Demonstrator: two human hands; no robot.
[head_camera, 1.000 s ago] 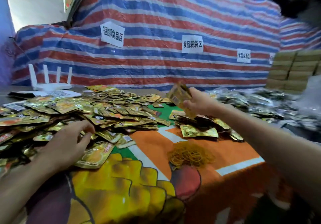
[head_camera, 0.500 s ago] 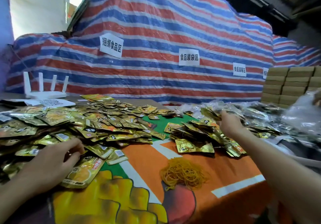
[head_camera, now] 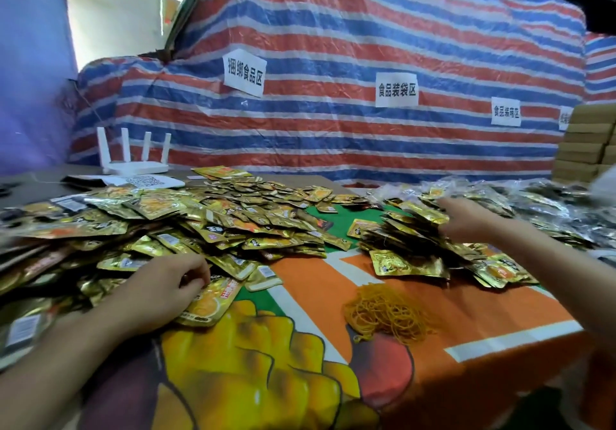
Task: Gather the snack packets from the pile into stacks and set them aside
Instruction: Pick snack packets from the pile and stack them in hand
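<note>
A big loose pile of gold snack packets (head_camera: 206, 219) covers the left and middle of the table. A smaller heap of set-aside packets (head_camera: 420, 246) lies right of centre. My left hand (head_camera: 160, 293) rests palm down at the near edge of the big pile, with curled fingertips on one orange-printed packet (head_camera: 213, 303). My right hand (head_camera: 466, 219) lies on the far right side of the smaller heap, its fingers hidden among the packets. Whether it grips any packet cannot be told.
A tangle of yellow rubber bands (head_camera: 386, 313) lies on the orange tablecloth (head_camera: 316, 289) near the front. A white router (head_camera: 133, 159) stands at the back left. Clear-bagged packets (head_camera: 550, 209) fill the right, cardboard boxes (head_camera: 586, 143) stack behind, and a striped tarp (head_camera: 333, 62) hangs as backdrop.
My right hand carried a stack of packets from mid-air down and right onto the smaller heap. My left hand stayed at the edge of the big pile.
</note>
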